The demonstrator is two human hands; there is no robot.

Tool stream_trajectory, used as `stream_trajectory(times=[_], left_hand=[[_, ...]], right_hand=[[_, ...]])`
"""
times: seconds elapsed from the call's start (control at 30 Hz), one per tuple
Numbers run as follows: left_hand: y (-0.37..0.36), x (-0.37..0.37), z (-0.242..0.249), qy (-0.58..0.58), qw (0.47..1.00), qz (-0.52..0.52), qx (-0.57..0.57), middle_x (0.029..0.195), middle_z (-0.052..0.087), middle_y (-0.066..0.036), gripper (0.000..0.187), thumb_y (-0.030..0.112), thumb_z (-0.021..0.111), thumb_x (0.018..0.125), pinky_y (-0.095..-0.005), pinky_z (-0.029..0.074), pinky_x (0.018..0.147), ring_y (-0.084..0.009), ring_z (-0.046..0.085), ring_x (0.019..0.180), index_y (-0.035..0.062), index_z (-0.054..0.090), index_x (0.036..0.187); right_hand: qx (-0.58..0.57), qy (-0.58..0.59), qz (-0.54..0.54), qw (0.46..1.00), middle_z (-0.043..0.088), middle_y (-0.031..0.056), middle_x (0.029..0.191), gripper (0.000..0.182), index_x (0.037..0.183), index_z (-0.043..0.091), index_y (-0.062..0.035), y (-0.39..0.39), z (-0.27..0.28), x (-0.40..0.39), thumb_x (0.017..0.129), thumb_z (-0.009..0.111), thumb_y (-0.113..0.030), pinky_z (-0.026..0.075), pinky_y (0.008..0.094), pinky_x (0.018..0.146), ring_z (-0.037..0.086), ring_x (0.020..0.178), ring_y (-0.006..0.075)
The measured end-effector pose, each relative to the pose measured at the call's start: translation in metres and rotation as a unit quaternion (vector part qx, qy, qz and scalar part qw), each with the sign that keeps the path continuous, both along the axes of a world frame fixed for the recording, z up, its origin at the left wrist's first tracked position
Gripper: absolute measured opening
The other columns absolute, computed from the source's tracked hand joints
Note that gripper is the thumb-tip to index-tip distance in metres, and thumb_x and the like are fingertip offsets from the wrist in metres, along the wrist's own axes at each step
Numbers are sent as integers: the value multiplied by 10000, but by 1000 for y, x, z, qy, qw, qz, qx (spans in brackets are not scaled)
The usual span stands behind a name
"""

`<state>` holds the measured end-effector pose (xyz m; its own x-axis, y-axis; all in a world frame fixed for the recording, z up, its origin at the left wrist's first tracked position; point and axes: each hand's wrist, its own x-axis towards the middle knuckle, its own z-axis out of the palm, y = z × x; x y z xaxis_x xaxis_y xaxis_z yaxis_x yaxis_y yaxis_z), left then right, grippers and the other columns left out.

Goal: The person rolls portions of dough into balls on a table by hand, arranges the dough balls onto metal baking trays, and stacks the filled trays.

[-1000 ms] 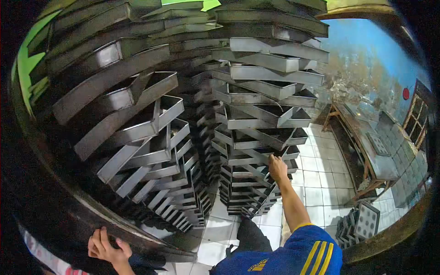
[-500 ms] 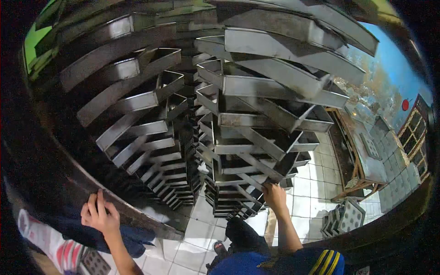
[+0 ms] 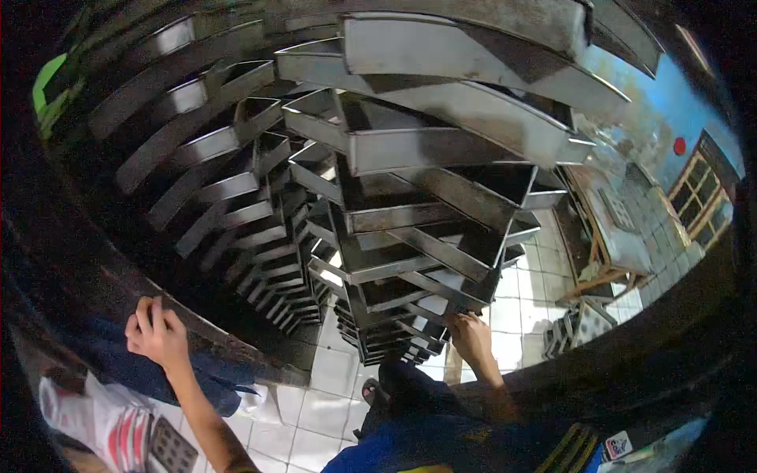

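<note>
Stacked metal baking pans (image 3: 410, 150) fill the middle of my view, crossed at angles in tall columns that run down towards the floor. My right hand (image 3: 471, 339) is closed at the lower right corner of one stack, its fingers hooked on a pan's edge. Over to the left, my left hand (image 3: 158, 340) is beside a dark curved edge (image 3: 213, 335). Its fingers are loosely bent and a little apart, with nothing visible in them.
White floor tiles (image 3: 327, 386) show between the stacks. At the right stands a wooden-framed table (image 3: 611, 236) with a moulded tray (image 3: 617, 209) on it, more moulded trays (image 3: 587, 325) below. Lower left are a striped cloth (image 3: 126, 437) and another moulded tray (image 3: 172, 448).
My view has shifted, so the pan stacks appear further left and larger. My left hand has moved slightly up and left, its fingers more bent. My right hand stays at the pan's edge.
</note>
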<state>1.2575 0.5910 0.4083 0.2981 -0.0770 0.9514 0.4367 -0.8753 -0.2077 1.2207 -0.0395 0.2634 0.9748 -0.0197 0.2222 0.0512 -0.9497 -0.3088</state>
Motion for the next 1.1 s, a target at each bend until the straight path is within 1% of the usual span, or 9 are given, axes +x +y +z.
stream_trajectory(times=[0.1,0.3,0.37,0.53,0.57,0.67,0.7,0.77,1.1], left_hand=[[10,0,-8,30,999,7,-25,1363,741,109,175,204,725,932,-467,437,981,-253,617,1180,240,816,1077],[15,27,5,9,1000,-6,7,1308,775,105,79,201,759,941,-461,456,905,-242,636,1138,234,821,978],[22,34,6,12,1000,10,0,1325,775,101,55,206,771,943,-461,471,877,-245,645,1127,237,814,959],[34,26,7,2,997,18,75,1384,741,-49,184,325,725,1033,-596,552,968,-368,682,1174,195,847,987],[29,28,11,68,997,4,-23,1378,744,-36,177,318,734,1016,-569,558,951,-363,680,1185,201,853,956],[9,20,10,82,995,49,-17,1332,719,-42,67,159,748,938,-523,498,950,-349,602,1193,105,785,928],[-33,8,38,28,998,15,59,1099,771,13,125,246,752,884,-527,444,762,-336,614,920,216,820,784],[2,10,0,67,995,64,-25,1322,701,-37,74,137,740,949,-522,492,960,-347,598,1189,87,795,946],[-28,17,3,40,996,33,-74,1296,706,-59,94,124,721,904,-554,468,997,-366,601,1170,68,792,931]], right_hand=[[-13,-41,12,999,827,96,1076,221,1167,858,-147,-12,-18,-9,1040,706,-244,630,472,847,755,1014,347],[7,-31,71,997,826,99,1100,258,1224,838,-195,-18,6,-8,1001,709,-202,657,476,773,790,949,346],[35,-54,69,996,836,78,1067,212,1157,862,-131,-14,13,-6,1020,744,-243,658,446,801,792,949,339],[26,7,65,998,813,119,967,217,1170,852,-145,-16,-11,-1,1010,736,-235,654,470,733,795,875,342],[18,26,70,997,804,130,949,224,1179,849,-148,-18,-2,-4,1011,728,-234,652,476,717,795,853,343],[26,-5,64,998,795,131,972,204,1159,825,-144,-25,-57,18,1039,704,-257,648,487,702,792,834,341],[23,-21,74,997,797,129,994,200,1149,813,-136,-25,-45,16,1057,698,-271,649,486,708,794,858,339],[54,-70,91,992,803,118,1029,220,1163,794,-127,-26,-47,5,1085,680,-299,652,486,725,796,937,339],[97,-63,112,987,804,125,1071,269,1247,806,-163,-43,-54,9,1053,718,-328,637,498,758,780,966,371]])
